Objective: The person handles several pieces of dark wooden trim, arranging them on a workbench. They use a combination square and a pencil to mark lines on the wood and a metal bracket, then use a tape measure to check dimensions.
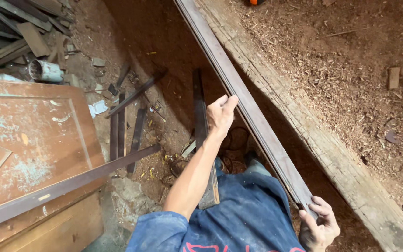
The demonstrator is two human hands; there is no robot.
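A long dark brown wooden moulding strip [248, 107] runs from the top middle down to the lower right, lying along a thick pale timber beam [332, 144]. My left hand [221, 114] reaches forward and grips the strip's left edge near its middle. My right hand [319, 225] is closed around the strip's near end at the lower right. My blue shirt fills the bottom middle.
Beyond the beam lies a bed of sawdust and wood chips [346, 60]. An old reddish door panel [29, 140] lies at the left with a dark strip [71, 184] across it. More dark wooden strips [127, 121] and scrap wood litter the dirt floor.
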